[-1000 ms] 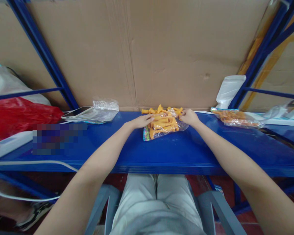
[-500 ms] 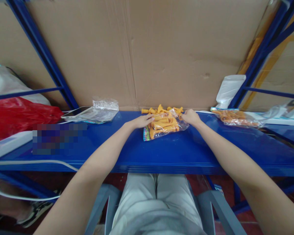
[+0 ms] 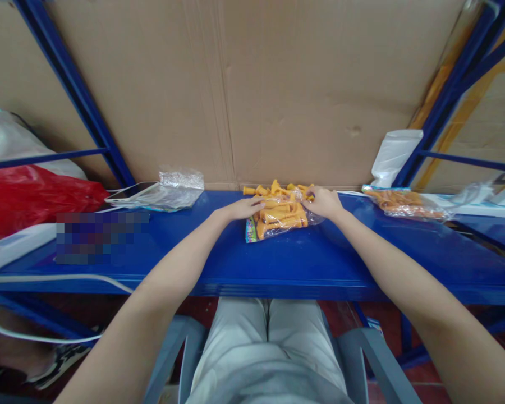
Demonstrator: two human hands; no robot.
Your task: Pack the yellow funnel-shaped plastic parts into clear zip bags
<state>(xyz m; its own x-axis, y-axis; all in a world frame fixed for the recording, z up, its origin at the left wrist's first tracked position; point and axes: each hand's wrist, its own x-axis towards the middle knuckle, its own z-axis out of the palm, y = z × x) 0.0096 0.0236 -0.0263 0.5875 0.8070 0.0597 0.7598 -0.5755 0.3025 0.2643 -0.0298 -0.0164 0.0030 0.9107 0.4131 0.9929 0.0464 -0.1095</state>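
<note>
Both hands out on the glossy blue metal shelf (image 3: 294, 264). Left hand (image 3: 240, 209) flat, fingers loosely extended, tips resting on the near-left edge of the clear plastic bag of orange plastic pegs (image 3: 278, 216). Right hand (image 3: 325, 202) curled, fingertips pinching the bag's far-right corner. Between the fingers, the bag lying flat; just beyond the fingertips, loose orange plastic pegs (image 3: 273, 189) against the brown cardboard sheet (image 3: 278, 90).
</note>
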